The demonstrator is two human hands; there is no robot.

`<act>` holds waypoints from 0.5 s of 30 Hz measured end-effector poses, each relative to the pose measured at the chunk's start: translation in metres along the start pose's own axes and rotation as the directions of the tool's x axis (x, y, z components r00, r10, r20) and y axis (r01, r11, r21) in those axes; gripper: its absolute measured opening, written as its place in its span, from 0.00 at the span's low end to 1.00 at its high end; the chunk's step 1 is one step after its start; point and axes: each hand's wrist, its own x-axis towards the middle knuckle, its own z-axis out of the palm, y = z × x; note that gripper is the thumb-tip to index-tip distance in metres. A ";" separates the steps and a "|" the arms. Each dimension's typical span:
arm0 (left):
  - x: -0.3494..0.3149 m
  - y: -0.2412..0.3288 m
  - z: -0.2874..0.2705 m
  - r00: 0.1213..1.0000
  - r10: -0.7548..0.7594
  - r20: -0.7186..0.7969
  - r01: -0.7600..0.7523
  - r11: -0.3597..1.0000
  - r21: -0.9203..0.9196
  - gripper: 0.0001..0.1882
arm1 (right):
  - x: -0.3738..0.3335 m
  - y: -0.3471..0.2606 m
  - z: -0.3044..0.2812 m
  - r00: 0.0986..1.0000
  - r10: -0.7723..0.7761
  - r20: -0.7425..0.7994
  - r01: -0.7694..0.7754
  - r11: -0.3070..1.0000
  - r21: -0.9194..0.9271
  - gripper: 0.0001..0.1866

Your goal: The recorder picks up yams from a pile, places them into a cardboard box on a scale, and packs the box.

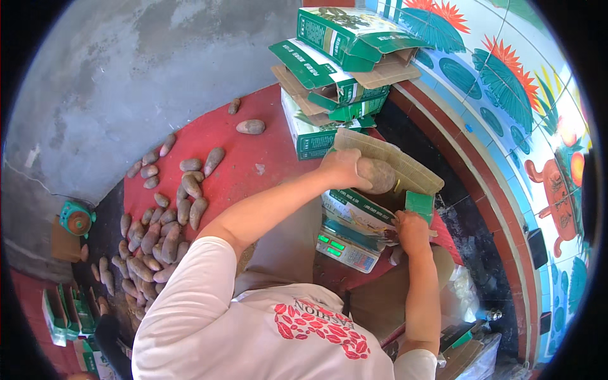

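My left hand (342, 168) is closed round the end of a large brown tuber (380, 176), like a sweet potato, over the mouth of an opened green and white carton (356, 206). The carton's brown inner flap (415, 166) stands up on the far side. At the carton's near right corner, my right hand (413, 229) grips the edge with curled fingers. Beneath the carton sits a digital scale (345, 251), its green displays lit. What lies inside the carton is mostly hidden by the tuber and the walls.
A pile of tubers (152, 253) spreads over the red mat (253, 161) at left. Opened cartons (335, 82) are stacked at the far side. A painted tile wall (500, 114) bounds the right, a grey wall (139, 82) the left. Clear plastic bags (463, 292) lie at lower right.
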 end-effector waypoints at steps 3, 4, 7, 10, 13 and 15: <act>0.020 -0.002 0.029 0.997 0.059 0.052 -0.063 0.994 0.087 0.35 | 0.002 -0.001 0.000 1.000 -0.007 -0.004 0.007 1.000 0.015 0.04; 0.025 -0.006 0.038 0.993 0.071 0.092 -0.082 0.990 0.118 0.35 | 0.003 -0.002 0.000 1.000 -0.005 -0.001 0.005 1.000 0.008 0.04; 0.036 0.011 0.051 0.929 0.029 0.369 -0.145 0.946 0.289 0.36 | 0.001 -0.002 -0.003 1.000 0.016 0.026 -0.016 1.000 0.009 0.05; 0.048 0.003 0.066 0.900 0.029 0.435 -0.178 0.935 0.307 0.37 | 0.001 -0.004 -0.005 0.999 0.013 0.037 -0.014 0.999 0.032 0.06; 0.060 0.000 0.072 0.856 0.047 0.515 -0.242 0.917 0.318 0.38 | 0.002 -0.003 -0.004 0.999 0.019 0.028 -0.020 0.999 0.047 0.07; 0.064 -0.005 0.079 0.834 0.037 0.551 -0.253 0.913 0.321 0.38 | 0.004 -0.003 -0.004 0.999 0.019 0.025 -0.021 0.998 0.052 0.07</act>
